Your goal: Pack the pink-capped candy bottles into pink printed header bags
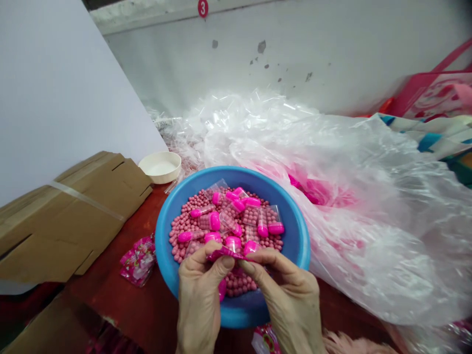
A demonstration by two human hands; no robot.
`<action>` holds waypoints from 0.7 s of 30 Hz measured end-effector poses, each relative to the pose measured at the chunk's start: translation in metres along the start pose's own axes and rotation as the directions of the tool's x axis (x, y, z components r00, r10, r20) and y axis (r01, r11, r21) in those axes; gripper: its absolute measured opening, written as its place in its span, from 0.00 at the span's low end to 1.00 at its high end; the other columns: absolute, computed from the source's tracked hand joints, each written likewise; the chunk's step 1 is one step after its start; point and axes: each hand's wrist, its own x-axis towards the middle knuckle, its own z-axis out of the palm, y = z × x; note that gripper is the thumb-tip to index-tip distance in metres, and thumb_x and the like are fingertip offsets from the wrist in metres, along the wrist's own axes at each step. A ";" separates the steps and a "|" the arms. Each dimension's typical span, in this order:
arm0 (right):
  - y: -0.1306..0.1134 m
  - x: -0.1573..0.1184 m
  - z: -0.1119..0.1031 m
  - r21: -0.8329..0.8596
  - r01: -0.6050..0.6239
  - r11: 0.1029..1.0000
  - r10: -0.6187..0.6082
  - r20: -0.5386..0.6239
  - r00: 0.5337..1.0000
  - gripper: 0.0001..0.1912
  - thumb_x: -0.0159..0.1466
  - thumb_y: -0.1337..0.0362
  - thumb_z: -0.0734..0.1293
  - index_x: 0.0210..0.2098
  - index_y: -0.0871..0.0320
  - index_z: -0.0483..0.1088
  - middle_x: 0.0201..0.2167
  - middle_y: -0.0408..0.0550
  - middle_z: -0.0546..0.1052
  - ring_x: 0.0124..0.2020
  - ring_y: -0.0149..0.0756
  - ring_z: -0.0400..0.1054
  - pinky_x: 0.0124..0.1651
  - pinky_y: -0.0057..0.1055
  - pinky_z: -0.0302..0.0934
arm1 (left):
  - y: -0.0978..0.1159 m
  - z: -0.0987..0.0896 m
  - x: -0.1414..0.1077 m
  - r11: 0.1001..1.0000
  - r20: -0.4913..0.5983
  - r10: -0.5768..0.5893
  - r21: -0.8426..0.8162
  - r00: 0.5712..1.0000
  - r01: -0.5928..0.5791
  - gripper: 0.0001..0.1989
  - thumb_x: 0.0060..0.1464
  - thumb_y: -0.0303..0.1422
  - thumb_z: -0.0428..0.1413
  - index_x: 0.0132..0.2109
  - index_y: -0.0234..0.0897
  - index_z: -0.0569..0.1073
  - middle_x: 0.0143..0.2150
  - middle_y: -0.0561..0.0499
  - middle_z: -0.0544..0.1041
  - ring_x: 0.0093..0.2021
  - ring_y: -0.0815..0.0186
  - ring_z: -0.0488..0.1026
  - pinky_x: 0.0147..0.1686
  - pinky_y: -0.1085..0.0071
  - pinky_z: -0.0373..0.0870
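Note:
My left hand (pixel 204 290) and my right hand (pixel 283 290) meet over the near side of a blue basin (pixel 304 231). Both pinch a small dark pink printed packet (pixel 225 252) between thumb and forefinger. The packet is seen edge-on, so its contents are hidden. Below and beyond my hands, the basin holds many small round pink beads or candies (pixel 180 219). Several small clear containers with bright pink caps (pixel 214 220) lie on top of them, some filled with the same balls.
Flattened cardboard boxes (pixel 99 206) and a white round dish (pixel 161 167) are at left. Pink printed packets (pixel 138 260) lie on the red table (pixel 110 295). A large clear plastic bag (pixel 368 206) with pink pieces spreads to the right. Behind stands a wall (pixel 239 64).

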 end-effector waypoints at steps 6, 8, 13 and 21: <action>-0.007 0.002 0.007 -0.253 0.342 0.905 -0.329 0.092 0.940 0.09 0.63 0.69 0.64 0.26 0.58 0.70 0.19 0.39 0.69 0.21 0.26 0.62 0.25 0.22 0.55 | 0.001 0.003 0.000 0.995 -0.105 -0.049 -0.088 0.993 0.040 0.09 0.34 0.28 0.69 0.26 0.37 0.78 0.19 0.58 0.74 0.21 0.75 0.68 0.25 0.79 0.68; -0.011 0.007 0.007 -0.322 0.415 0.851 -0.386 0.152 0.910 0.12 0.65 0.68 0.62 0.25 0.59 0.68 0.19 0.40 0.68 0.22 0.28 0.61 0.25 0.24 0.55 | 0.002 0.005 0.000 0.996 -0.114 -0.031 -0.086 0.993 0.022 0.08 0.35 0.29 0.69 0.25 0.36 0.77 0.19 0.59 0.73 0.21 0.76 0.67 0.25 0.80 0.67; -0.007 0.021 -0.010 -0.510 0.451 0.732 -0.375 0.251 0.892 0.15 0.68 0.62 0.56 0.29 0.59 0.69 0.23 0.46 0.72 0.26 0.35 0.65 0.29 0.30 0.59 | 0.005 0.008 0.001 0.990 -0.234 -0.072 -0.137 0.970 0.041 0.11 0.36 0.31 0.68 0.27 0.37 0.74 0.21 0.58 0.76 0.20 0.75 0.69 0.24 0.78 0.69; 0.048 0.015 -0.048 -0.675 0.543 0.500 -0.273 0.472 0.838 0.10 0.61 0.61 0.64 0.42 0.53 0.71 0.38 0.53 0.77 0.39 0.50 0.70 0.40 0.46 0.65 | 0.004 0.003 0.003 0.975 -0.169 -0.086 -0.219 0.982 0.047 0.07 0.44 0.31 0.65 0.32 0.37 0.75 0.27 0.55 0.79 0.24 0.71 0.74 0.28 0.75 0.72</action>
